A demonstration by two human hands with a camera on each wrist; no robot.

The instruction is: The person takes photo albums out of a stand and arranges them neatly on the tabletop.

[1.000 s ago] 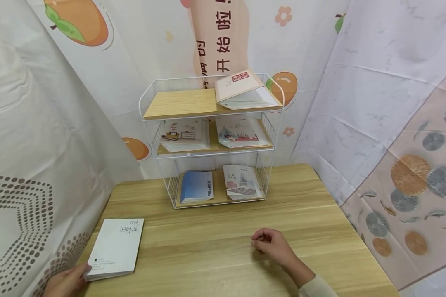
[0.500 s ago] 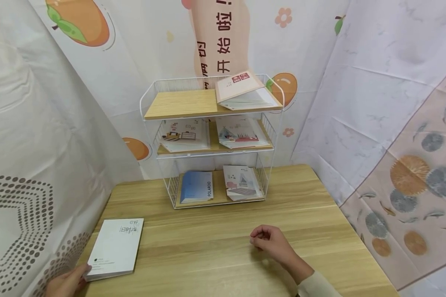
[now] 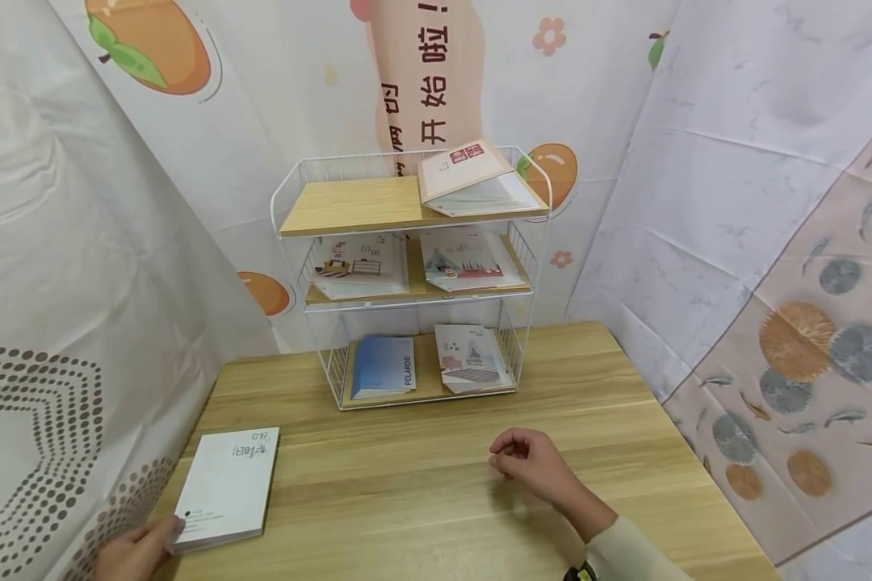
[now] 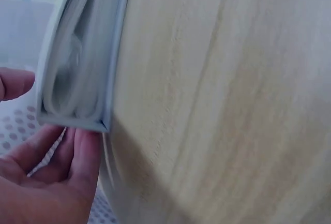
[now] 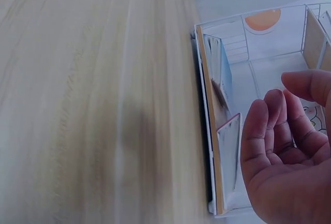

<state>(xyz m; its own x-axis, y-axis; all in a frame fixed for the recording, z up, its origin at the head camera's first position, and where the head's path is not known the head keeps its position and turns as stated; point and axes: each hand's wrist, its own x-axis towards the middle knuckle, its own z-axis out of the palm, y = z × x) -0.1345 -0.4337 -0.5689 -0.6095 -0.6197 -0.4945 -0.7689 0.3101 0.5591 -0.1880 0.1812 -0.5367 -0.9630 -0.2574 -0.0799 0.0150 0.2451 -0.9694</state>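
Note:
A white photo album [image 3: 227, 488] with dark lettering lies at the table's left edge. My left hand [image 3: 140, 550] holds it by its near left corner, the thumb at the cover. In the left wrist view, fingers [image 4: 85, 154] press up against the album's edge, and clear sleeves [image 4: 77, 74] show between the covers. My right hand [image 3: 530, 464] hovers over the table's right half, fingers loosely curled and holding nothing. Past that hand, in the right wrist view, stands the white wire rack [image 5: 207, 110].
The three-tier rack [image 3: 359, 206] stands at the table's back. A half-open album [image 3: 472, 173] sits on its top shelf. Two albums lie on the middle shelf; below are a blue album [image 3: 385, 367] and an illustrated one [image 3: 472, 359]. Printed curtains [image 3: 698, 202] enclose the table [image 3: 378, 492].
My right hand has shifted slightly away from me, towards the rack. My left hand has edged a little to the right at the album's corner. The album stays in place.

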